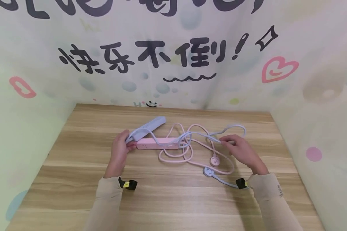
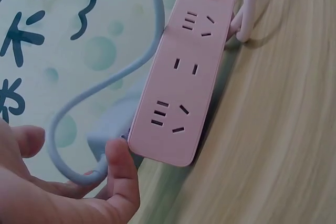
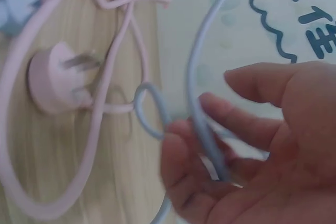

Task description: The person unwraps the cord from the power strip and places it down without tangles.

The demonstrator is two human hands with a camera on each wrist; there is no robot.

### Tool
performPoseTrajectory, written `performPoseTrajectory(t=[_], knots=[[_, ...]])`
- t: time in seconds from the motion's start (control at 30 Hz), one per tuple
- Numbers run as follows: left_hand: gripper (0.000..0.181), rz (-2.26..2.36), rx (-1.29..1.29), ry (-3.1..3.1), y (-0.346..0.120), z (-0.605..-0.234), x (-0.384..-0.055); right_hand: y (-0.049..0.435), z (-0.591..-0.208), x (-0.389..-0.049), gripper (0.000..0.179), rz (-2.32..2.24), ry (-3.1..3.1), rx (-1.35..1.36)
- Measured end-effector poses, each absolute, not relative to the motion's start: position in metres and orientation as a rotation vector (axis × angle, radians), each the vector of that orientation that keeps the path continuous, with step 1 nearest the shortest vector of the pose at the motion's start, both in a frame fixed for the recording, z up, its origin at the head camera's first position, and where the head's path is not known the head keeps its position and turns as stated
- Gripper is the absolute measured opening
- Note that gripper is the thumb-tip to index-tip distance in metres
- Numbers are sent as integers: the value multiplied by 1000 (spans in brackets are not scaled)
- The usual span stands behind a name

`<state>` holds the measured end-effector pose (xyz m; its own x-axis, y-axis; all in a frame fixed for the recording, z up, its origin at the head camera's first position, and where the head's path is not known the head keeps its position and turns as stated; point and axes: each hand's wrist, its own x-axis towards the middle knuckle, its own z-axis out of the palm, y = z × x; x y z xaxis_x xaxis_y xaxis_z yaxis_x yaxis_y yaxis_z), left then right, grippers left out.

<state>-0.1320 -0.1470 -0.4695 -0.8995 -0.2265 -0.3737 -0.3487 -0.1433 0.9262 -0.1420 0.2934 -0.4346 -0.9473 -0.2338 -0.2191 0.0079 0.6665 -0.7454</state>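
Observation:
My left hand (image 1: 120,149) is at the near left end of a blue power strip (image 1: 150,126), its thumb and fingers curled about where the cord leaves it. In the left wrist view, the thumb (image 2: 122,174) lies close against the end of a pink power strip (image 2: 181,77). Most of the blue strip is hidden there behind the pink one. My right hand (image 1: 240,149) holds the blue cord (image 3: 194,72) in its curled fingers, to the right of the strips. Loops of the blue cord cross the tangled pink cord (image 1: 176,161).
A pink plug (image 1: 215,161) and a blue plug (image 1: 208,172) lie on the wooden table (image 1: 173,205) near the right hand. A printed wall covering (image 1: 133,86) stands along the table's back and sides.

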Motion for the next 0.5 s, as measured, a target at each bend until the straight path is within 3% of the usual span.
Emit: performPoseTrajectory(t=[0.5], knots=[[52, 2079, -614, 2064, -145, -469, -130, 286, -432, -137, 54, -1216, 2411, -220]])
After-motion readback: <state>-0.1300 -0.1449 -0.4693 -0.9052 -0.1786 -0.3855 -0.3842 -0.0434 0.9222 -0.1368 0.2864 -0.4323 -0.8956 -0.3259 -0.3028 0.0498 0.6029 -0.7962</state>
